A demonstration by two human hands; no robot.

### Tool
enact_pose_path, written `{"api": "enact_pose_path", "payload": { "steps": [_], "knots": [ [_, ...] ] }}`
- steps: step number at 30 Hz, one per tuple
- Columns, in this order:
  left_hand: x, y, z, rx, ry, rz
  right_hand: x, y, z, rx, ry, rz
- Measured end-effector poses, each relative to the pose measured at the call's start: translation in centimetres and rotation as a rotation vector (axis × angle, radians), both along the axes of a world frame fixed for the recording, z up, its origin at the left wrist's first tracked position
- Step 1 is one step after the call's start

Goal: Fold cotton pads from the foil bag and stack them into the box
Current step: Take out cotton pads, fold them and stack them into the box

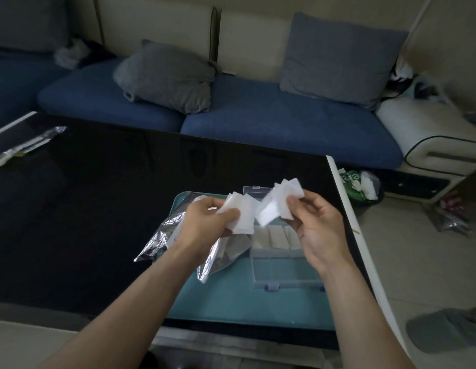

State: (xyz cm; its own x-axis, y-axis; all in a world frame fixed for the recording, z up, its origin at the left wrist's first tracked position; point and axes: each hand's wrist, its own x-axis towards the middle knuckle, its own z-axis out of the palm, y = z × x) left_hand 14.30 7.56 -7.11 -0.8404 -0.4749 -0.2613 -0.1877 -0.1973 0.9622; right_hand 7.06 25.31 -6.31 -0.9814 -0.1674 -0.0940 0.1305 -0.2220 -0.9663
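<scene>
My left hand [205, 222] grips a loose bunch of white cotton pads [242, 214] above the silver foil bag [165, 235]. My right hand [317, 225] pinches another fanned bunch of cotton pads [282, 201] just to the right, held over the clear plastic box [282, 267]. The box stands open on a teal tray [231, 302], and a row of folded pads [274, 237] fills its far part. The box lid [254, 189] stands up behind the hands. The foil bag lies crumpled on the tray's left side, partly under my left forearm.
The tray sits near the right edge of a black glossy table [98, 209]. A foil wrapper [26, 145] lies at the table's far left. A blue sofa [258, 115] with grey cushions runs behind. A bin with white scraps [362, 187] stands on the floor to the right.
</scene>
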Motion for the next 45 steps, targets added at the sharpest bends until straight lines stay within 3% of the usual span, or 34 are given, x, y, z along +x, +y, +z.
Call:
{"api": "enact_pose_path", "payload": {
  "steps": [3, 12, 21, 27, 32, 35, 38, 41, 45],
  "knots": [
    [-0.2, 0.5, -0.1, 0.070, -0.020, -0.071, 1.0, -1.3, -0.4, 0.119, 0.113, 0.042],
    [0.3, 0.8, 0.7, 0.205, -0.045, -0.243, 0.2, -0.4, 0.2, -0.125, 0.033, 0.313],
    [0.5, 0.9, 1.5, 0.372, -0.010, -0.380, -0.3, 0.4, -0.4, 0.326, 0.307, 0.224],
    [0.8, 1.3, 1.2, 0.183, 0.032, -0.484, 0.2, -0.5, -0.6, 0.379, 0.366, 0.151],
    [0.5, 1.2, 0.9, 0.112, 0.016, -0.354, 0.2, -0.5, -0.6, 0.341, 0.284, 0.098],
    [0.5, 1.0, 0.9, 0.084, 0.010, -0.315, 0.0, -0.2, 0.2, 0.166, 0.093, -0.011],
    [0.4, 1.1, 0.9, 0.075, 0.032, -0.283, 0.0, 0.3, 1.1, -0.038, -0.089, 0.049],
    [0.4, 1.4, 1.0, 0.075, 0.061, -0.254, 0.7, 0.1, 1.3, 0.069, -0.089, 0.182],
    [0.2, 2.0, 1.3, 0.160, 0.063, -0.206, 1.6, -1.3, 0.5, 0.299, 0.011, 0.082]
  ]
}}
